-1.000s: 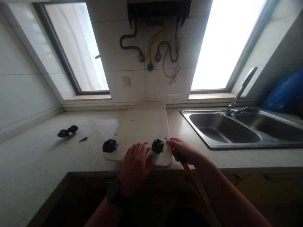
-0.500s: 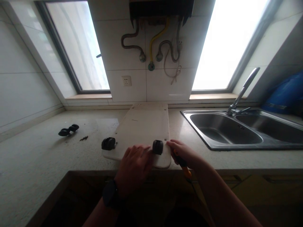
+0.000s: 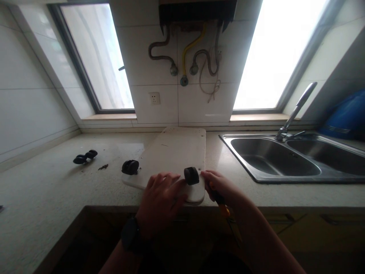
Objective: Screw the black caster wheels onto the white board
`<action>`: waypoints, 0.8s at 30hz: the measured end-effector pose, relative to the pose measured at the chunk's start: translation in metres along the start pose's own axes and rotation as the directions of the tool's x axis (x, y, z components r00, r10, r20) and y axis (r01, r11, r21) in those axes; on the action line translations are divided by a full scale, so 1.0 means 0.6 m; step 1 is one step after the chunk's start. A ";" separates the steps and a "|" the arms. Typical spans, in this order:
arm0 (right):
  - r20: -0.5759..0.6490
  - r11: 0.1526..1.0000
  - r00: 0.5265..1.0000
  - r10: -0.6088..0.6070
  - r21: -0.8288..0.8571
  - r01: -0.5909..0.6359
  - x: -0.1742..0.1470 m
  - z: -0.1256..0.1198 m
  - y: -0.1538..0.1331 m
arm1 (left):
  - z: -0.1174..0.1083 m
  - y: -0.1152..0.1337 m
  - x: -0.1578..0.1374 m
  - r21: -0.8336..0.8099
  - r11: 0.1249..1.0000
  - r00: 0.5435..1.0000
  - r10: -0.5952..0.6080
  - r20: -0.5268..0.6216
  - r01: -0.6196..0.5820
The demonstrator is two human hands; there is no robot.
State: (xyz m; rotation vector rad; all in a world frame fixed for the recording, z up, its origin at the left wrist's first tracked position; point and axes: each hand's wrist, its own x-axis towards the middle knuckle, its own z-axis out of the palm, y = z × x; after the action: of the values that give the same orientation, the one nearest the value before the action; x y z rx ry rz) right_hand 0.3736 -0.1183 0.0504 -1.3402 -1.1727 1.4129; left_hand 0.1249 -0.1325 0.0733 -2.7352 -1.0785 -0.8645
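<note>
A white board (image 3: 179,152) lies on the counter, its rounded near end at the front edge. Two black casters stand up from that end: a left caster (image 3: 130,167) and a right caster (image 3: 191,176). My left hand (image 3: 162,192) rests on the board with its fingers laid flat, and its thumb reaches the right caster. At the board's right edge is my right hand (image 3: 218,186), its fingertips against the edge. Its other fingers wrap round the black and orange handle of a screwdriver (image 3: 224,209), whose shaft points down past the counter.
Two more black casters (image 3: 85,156) lie on the counter (image 3: 94,186) at the left, beside a small heap of screws (image 3: 103,167). To the right is a double steel sink (image 3: 253,179) with a faucet (image 3: 296,108). Pipes and a wall socket (image 3: 154,98) are behind.
The right caster has swivelled and shows more of its wheel's side, with my left thumb now against it. The whole view has shifted slightly. My right hand keeps its place at the board's edge.
</note>
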 end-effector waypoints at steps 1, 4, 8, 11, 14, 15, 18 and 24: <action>-0.003 1.000 1.000 -0.003 0.003 0.003 -0.001 0.002 0.000 | 0.001 0.000 -0.001 -0.003 1.000 1.000 0.002 -0.003 -0.002; -0.012 1.000 1.000 0.008 0.012 -0.007 -0.006 0.011 0.000 | 0.000 -0.002 -0.005 -0.010 1.000 1.000 0.005 -0.004 -0.005; 0.018 0.999 0.999 0.042 0.029 -0.042 -0.023 0.030 -0.001 | -0.010 -0.019 -0.016 -0.001 1.000 1.000 0.016 -0.011 -0.016; 0.048 0.997 0.997 0.058 0.053 -0.061 -0.036 0.035 -0.003 | -0.019 -0.039 -0.029 0.019 0.999 0.999 0.036 -0.015 -0.035; 0.009 0.990 0.998 0.069 0.126 -0.070 -0.031 0.017 -0.008 | -0.022 -0.057 -0.043 0.014 0.999 0.999 0.046 -0.011 -0.046; -0.025 0.984 0.997 0.074 0.165 -0.069 -0.024 0.006 -0.010 | -0.020 -0.060 -0.049 0.009 0.999 0.999 0.039 -0.023 -0.039; -0.164 0.955 0.981 0.102 0.291 -0.051 0.010 -0.037 -0.020 | -0.011 -0.059 -0.068 0.007 0.998 0.989 -0.058 -0.133 0.059; -0.295 0.903 0.938 0.182 0.427 -0.041 0.093 -0.105 -0.039 | 0.018 -0.032 -0.108 -0.037 0.900 0.817 -0.411 -0.404 0.435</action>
State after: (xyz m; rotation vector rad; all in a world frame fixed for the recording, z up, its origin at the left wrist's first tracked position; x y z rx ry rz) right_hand 0.4313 -0.0541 0.0621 -1.2848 -0.5399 1.3576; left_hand 0.0791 -0.1547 0.0277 -2.1419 -1.6024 -1.3535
